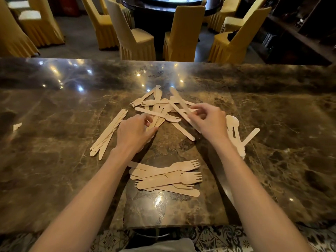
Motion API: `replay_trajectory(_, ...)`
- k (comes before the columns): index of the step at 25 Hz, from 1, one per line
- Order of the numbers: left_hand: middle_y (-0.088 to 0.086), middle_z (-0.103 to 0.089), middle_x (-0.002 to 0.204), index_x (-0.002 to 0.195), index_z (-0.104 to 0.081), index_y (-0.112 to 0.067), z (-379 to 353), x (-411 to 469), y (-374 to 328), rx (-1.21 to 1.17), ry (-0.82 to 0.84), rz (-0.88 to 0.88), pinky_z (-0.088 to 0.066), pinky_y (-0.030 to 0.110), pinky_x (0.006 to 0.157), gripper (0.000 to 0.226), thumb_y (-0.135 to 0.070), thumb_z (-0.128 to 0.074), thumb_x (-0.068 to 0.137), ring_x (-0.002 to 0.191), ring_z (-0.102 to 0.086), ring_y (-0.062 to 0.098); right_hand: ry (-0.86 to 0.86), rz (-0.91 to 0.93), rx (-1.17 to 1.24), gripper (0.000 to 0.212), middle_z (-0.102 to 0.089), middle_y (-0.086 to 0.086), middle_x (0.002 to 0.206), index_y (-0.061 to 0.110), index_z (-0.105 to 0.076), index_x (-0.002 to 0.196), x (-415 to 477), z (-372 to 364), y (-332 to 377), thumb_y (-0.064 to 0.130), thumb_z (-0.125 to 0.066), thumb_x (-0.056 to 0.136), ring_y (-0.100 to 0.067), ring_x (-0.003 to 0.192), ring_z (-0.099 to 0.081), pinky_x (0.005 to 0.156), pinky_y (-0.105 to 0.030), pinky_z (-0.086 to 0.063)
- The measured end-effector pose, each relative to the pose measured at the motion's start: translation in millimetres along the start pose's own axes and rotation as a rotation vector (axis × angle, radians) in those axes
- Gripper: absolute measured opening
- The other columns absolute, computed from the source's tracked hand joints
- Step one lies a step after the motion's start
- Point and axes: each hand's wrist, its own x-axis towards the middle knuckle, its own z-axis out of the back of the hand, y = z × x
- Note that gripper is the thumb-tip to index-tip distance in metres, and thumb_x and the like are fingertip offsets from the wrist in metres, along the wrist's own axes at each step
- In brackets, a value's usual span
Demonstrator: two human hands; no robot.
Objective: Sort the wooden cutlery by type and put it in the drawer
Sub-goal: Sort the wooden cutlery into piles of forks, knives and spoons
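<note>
On the dark marble counter (72, 170) a mixed heap of wooden cutlery (160, 110) lies in the middle, forks, spoons and flat sticks crossing one another. The person's left hand (135, 131) rests palm down at the near left edge of that heap, its fingers curled onto the ends of several handles; whether it truly grips them cannot be told. The right hand (209, 120) pinches a long flat wooden stick (179, 100) between thumb and fingertips, the stick slanting up and away to the left above the heap.

Three sorted groups lie around the heap. A bundle of sticks (109, 132) lies slanted to the left of the left hand. A stack of forks (167, 176) sits near the person, between the two forearms, most tines pointing right. A group of spoons (234, 131) lies just right of the right wrist, partly hidden by it. Beyond the counter stand chairs in yellow covers (181, 33).
</note>
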Motion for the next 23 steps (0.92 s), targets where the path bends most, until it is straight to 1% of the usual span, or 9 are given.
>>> replay_trajectory(2,-0.005,-0.068,0.097,0.110,-0.064,-0.022,-0.7,-2.1,-0.2,-0.004,-0.016,-0.009,-0.050,0.031,0.071,0.043,-0.053,-0.062,0.080,0.085,-0.060,0.012,-0.074,-0.082,-0.032,0.018,-0.062,0.021,0.075,0.027,-0.071,0.096,-8.3,34.3,-16.7,0.029,-0.073,0.078,0.006,0.070,-0.058,0.058,-0.013,-0.043)
replay_trajectory(4,-0.003,-0.067,0.100,0.108,-0.065,-0.021,-1.7,-1.2,0.4,-0.026,-0.033,-0.002,-0.051,0.034,0.072,0.039,-0.051,-0.057,0.084,0.086,-0.060,0.014,-0.128,-0.174,-0.098,0.018,-0.062,0.017,0.078,0.025,-0.072,0.095,-18.8,66.1,-36.9,0.030,-0.073,0.079,0.006,0.071,-0.056,0.057,-0.013,-0.041)
replay_trajectory(7,0.001,-0.065,0.112,0.111,-0.065,-0.022,-2.3,10.3,0.6,-0.020,-0.058,-0.062,-0.049,0.039,0.084,0.028,-0.037,-0.051,0.092,0.099,-0.057,0.018,-0.158,-0.317,-0.152,0.021,-0.062,0.011,0.086,0.021,-0.073,0.097,-30.7,94.2,-60.7,0.030,-0.073,0.079,-0.001,0.077,-0.053,0.068,-0.022,-0.043)
replay_trajectory(9,0.002,-0.061,0.122,0.117,-0.062,-0.023,-3.9,23.2,-2.5,0.054,-0.043,-0.141,-0.043,0.039,0.091,0.029,-0.032,-0.048,0.094,0.110,-0.053,0.021,-0.180,-0.393,-0.126,0.020,-0.064,0.007,0.092,0.019,-0.073,0.098,-34.2,100.2,-70.0,0.028,-0.072,0.080,-0.004,0.082,-0.051,0.073,-0.027,-0.045)
replay_trajectory(11,0.002,-0.059,0.128,0.123,-0.058,-0.023,-6.7,32.5,-4.1,0.123,-0.005,-0.171,-0.039,0.039,0.096,0.031,-0.030,-0.044,0.096,0.115,-0.052,0.022,-0.216,-0.435,-0.079,0.020,-0.067,0.005,0.096,0.018,-0.074,0.098,-35.0,99.5,-75.7,0.027,-0.072,0.081,-0.003,0.079,-0.052,0.074,-0.027,-0.045)
replay_trajectory(15,0.003,-0.064,0.120,0.122,-0.060,-0.023,-11.7,40.1,2.1,0.174,0.020,-0.143,-0.040,0.041,0.097,0.030,-0.020,-0.051,0.093,0.109,-0.055,0.025,-0.162,-0.395,-0.082,0.016,-0.066,0.008,0.087,0.021,-0.074,0.091,-31.3,83.1,-76.9,0.030,-0.074,0.078,-0.001,0.074,-0.054,0.064,-0.020,-0.042)
replay_trajectory(17,0.002,-0.065,0.117,0.120,-0.061,-0.024,-13.2,39.7,2.4,0.182,0.027,-0.149,-0.039,0.041,0.098,0.032,-0.015,-0.057,0.089,0.108,-0.056,0.025,-0.128,-0.357,-0.156,0.014,-0.068,0.008,0.084,0.023,-0.075,0.088,-34.3,72.4,-76.3,0.032,-0.075,0.077,-0.004,0.077,-0.056,0.064,-0.022,-0.044)
replay_trajectory(19,0.002,-0.066,0.115,0.117,-0.063,-0.024,-12.1,39.8,2.2,0.159,0.008,-0.150,-0.040,0.041,0.097,0.033,-0.012,-0.061,0.086,0.106,-0.057,0.025,-0.149,-0.318,-0.271,0.015,-0.071,0.004,0.089,0.022,-0.076,0.089,-36.9,64.3,-75.8,0.033,-0.073,0.079,-0.010,0.082,-0.058,0.066,-0.027,-0.045)
replay_trajectory(23,0.005,-0.068,0.107,0.110,-0.066,-0.018,-4.7,35.4,-1.9,0.070,-0.007,-0.136,-0.050,0.038,0.087,0.029,-0.007,-0.064,0.083,0.094,-0.061,0.023,-0.166,-0.263,-0.405,0.018,-0.072,-0.001,0.098,0.021,-0.076,0.092,-38.8,62.7,-73.7,0.034,-0.071,0.080,-0.013,0.086,-0.059,0.061,-0.024,-0.039)
